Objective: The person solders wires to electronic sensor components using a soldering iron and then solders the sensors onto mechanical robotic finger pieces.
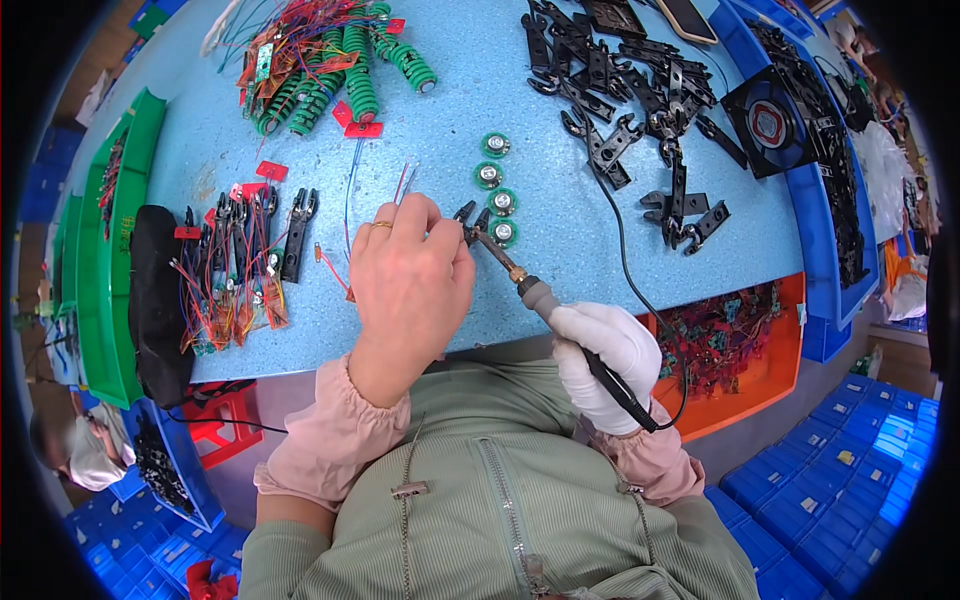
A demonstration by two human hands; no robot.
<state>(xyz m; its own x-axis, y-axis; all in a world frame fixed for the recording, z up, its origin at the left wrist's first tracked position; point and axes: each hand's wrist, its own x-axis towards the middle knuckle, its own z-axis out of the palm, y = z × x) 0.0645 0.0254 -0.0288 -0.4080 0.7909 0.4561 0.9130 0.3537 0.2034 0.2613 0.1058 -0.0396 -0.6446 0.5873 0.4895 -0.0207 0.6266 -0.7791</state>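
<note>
My right hand (610, 365), in a white glove, grips a soldering iron (540, 299) by its handle. The tip points up and left and meets a small black plastic part (466, 212) at my left hand's fingertips. My bare left hand (412, 285) is closed on that part, with a ring on one finger; its fingers cover much of the piece. Thin wires (403, 183) stick out beyond the knuckles. Just right of the part, several small round green-rimmed speakers (501, 203) stand in a column on the blue tabletop (430, 130).
Wired black parts (240, 235) lie left, beside a black bundle (158, 300) and green tray (110, 270). Green coils with wires (360, 75) sit at the back. Loose black parts (600, 145), a fan (768, 122) and blue bin (815, 210) are right; an orange bin (735, 405) is below the edge.
</note>
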